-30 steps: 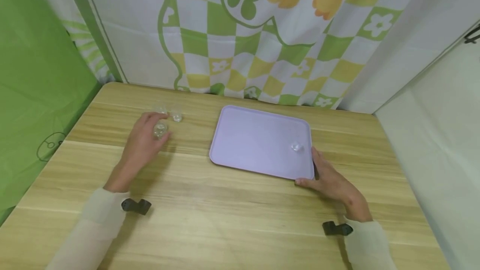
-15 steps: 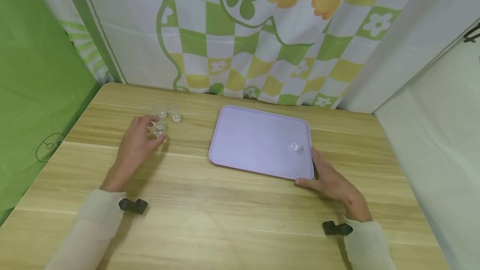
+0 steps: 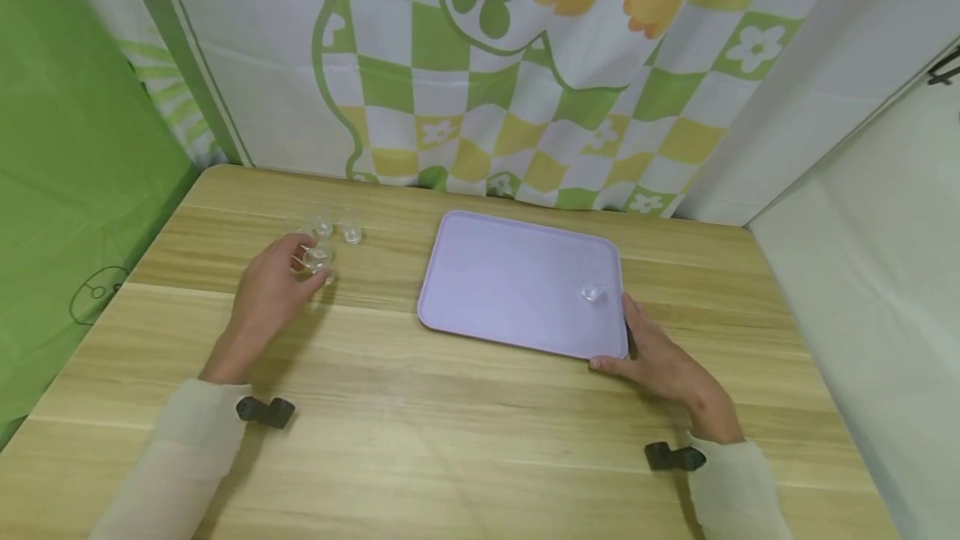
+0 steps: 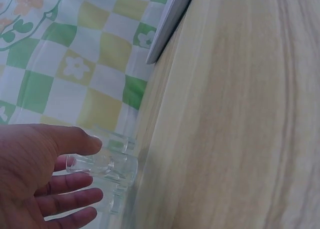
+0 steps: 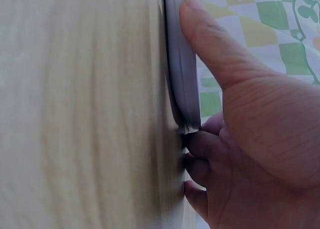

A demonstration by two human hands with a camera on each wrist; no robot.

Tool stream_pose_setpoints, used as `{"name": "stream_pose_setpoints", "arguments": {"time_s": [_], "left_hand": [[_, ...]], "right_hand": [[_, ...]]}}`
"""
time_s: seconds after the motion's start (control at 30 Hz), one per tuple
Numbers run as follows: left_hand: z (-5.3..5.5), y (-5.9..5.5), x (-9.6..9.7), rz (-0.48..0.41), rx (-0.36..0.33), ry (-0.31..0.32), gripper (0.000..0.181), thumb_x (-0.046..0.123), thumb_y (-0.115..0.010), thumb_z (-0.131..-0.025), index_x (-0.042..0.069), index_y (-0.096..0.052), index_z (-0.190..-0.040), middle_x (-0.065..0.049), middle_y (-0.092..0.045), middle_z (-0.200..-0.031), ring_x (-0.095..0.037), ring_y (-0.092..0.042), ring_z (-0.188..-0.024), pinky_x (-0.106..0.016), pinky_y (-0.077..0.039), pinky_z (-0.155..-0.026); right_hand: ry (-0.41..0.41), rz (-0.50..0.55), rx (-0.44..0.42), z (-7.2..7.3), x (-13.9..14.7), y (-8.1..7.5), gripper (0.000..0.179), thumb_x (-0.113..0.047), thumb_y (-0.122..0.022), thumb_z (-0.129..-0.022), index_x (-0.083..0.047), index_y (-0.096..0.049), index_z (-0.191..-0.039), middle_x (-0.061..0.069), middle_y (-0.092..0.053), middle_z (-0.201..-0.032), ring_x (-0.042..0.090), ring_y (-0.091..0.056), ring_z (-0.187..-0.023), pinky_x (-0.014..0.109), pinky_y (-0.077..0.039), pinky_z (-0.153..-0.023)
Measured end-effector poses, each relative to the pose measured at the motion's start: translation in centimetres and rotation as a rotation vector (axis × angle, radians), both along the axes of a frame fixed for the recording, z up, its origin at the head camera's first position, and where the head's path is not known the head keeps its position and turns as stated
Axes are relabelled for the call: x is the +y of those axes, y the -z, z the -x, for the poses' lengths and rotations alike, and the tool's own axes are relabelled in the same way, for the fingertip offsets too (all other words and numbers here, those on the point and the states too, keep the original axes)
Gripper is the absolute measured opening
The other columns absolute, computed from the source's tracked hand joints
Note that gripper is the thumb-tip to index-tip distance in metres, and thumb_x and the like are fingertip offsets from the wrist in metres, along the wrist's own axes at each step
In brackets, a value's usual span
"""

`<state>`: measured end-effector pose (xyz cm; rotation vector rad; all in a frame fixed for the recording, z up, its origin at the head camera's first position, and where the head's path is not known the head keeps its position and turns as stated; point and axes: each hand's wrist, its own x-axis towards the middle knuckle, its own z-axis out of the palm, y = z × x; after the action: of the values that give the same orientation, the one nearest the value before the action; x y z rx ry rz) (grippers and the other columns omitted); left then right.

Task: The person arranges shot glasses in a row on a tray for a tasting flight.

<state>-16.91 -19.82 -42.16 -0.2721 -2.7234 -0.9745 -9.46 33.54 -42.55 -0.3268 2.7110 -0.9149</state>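
Head view: one small clear glass (image 3: 593,293) on purple tray (image 3: 495,273)

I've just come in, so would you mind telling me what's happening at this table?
A person's left hand is curled around a glass, with at least two others standing just beyond it on the table. The right hand holds the tray by its near right corner. One clear glass is on the tray, toward its right side.
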Motion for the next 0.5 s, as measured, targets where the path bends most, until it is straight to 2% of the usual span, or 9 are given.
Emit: {"name": "stream_pose_setpoints", "arguments": {"time_s": [0.23, 0.5], "left_hand": [[-0.14, -0.1, 0.02, -0.002, -0.016, -0.007, 0.042, 0.012, -0.078, -0.091, -0.003, -0.061, -0.126, -0.025, -0.066, -0.109, -0.039, -0.067, -0.092, -0.057, -0.053, -0.079], [-0.2, -0.2, 0.1, -0.023, 0.009, -0.006, 0.039, 0.01, -0.076, -0.09, -0.003, -0.062, -0.124, -0.024, -0.066, -0.108, -0.04, -0.068, -0.093, -0.057, -0.054, -0.081]], "right_hand": [[0.003, -0.01, -0.004, -0.06, 0.03, -0.09, 0.12, -0.045, -0.079, -0.091, -0.006, 0.009, -0.163, 0.029, 0.0, -0.167, 0.052, -0.006, -0.15, 0.072, -0.016, -0.115], [0.001, -0.009, 0.003, -0.03, -0.08, -0.15, 0.121, -0.045, -0.079, -0.09, -0.005, 0.008, -0.163, 0.027, -0.001, -0.168, 0.051, -0.007, -0.151, 0.071, -0.017, -0.116]]}}
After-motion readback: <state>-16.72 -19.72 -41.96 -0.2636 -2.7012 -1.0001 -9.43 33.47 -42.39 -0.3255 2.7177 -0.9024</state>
